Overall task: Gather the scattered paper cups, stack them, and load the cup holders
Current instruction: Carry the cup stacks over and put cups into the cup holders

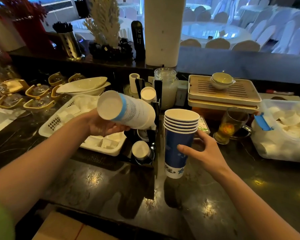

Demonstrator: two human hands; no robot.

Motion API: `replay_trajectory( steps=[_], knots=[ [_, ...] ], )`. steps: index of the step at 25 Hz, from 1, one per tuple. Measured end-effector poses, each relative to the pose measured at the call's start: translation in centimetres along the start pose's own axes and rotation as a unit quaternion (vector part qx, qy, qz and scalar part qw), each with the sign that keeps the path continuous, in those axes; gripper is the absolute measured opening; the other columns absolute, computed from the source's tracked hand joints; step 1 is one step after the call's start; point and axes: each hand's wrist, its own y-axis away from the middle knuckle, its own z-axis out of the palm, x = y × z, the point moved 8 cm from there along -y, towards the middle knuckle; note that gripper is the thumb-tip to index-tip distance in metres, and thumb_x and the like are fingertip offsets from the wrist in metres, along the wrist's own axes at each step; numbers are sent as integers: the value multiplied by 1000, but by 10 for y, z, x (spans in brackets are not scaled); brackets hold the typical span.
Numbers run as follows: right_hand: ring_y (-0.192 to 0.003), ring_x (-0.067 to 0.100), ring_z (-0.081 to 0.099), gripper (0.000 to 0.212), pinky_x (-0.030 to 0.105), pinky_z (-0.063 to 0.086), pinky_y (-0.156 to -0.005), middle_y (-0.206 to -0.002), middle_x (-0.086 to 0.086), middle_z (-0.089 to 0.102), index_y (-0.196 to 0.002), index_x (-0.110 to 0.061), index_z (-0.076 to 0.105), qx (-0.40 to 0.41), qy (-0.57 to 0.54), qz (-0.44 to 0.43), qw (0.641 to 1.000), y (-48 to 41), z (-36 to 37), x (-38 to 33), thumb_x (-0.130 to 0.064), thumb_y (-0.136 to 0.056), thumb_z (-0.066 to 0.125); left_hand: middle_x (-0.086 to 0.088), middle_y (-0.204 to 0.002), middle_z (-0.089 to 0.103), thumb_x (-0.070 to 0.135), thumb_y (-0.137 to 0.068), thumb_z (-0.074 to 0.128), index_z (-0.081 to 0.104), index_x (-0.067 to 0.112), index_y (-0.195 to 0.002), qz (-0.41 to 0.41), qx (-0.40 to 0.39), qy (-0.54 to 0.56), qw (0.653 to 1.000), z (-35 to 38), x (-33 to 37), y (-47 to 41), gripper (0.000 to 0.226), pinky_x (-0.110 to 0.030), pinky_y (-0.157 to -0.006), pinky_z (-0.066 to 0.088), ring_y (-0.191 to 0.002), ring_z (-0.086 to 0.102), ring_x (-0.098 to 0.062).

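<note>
Overall, beyond the bar at 12 to 2 o'clock lies a dining hall of white-draped chairs (265,34) and round tables. The dark polished stone counter (97,184) carries glare spots at 6 o'clock. On it: a white plastic basket (111,149) at 9 o'clock, a clear tub (274,153) at 3 o'clock, a slatted tea tray (223,94) at 1 o'clock. The black cup holder (151,135) stands at centre, white cup bases showing in its slots. The left hand (100,123) is clamped on a tilted white cup stack (126,110). The right hand (204,151), fingers closed, grips an upright blue cup stack (178,142).
</note>
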Motion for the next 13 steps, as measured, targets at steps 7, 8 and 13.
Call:
replay_trajectory(
  steps=[7, 8, 13],
  knots=[
    [-115, 5, 55, 82, 30, 48, -90, -127, -10, 60, -134, -27, 49, -7, -11, 6, 1000, -9, 6, 2, -53, -62, 80, -14, -75, 69, 31, -81, 62, 61, -3, -111, -114, 32, -188, 975, -7, 16, -61, 45, -15, -46, 54, -54, 66, -10],
    [-115, 5, 55, 84, 30, 48, -90, -127, -11, 59, -134, -28, 48, -10, -11, 5, 1000, -10, 7, 2, -55, -62, 81, -11, -72, 68, 29, -81, 65, 62, -2, -108, -124, 37, -215, 968, -8, 16, -69, 41, -14, -47, 53, -53, 64, -8],
    [-119, 8, 53, 99, 30, 48, -93, -132, -8, 58, -141, -24, 45, -18, 11, 13, 1000, -15, 10, 6, -64, -56, 77, -7, -68, 67, 32, -93, 58, 65, -3, -105, -90, 91, -271, 954, -14, 16, -89, 38, -13, -49, 52, -47, 59, -5]
  ],
)
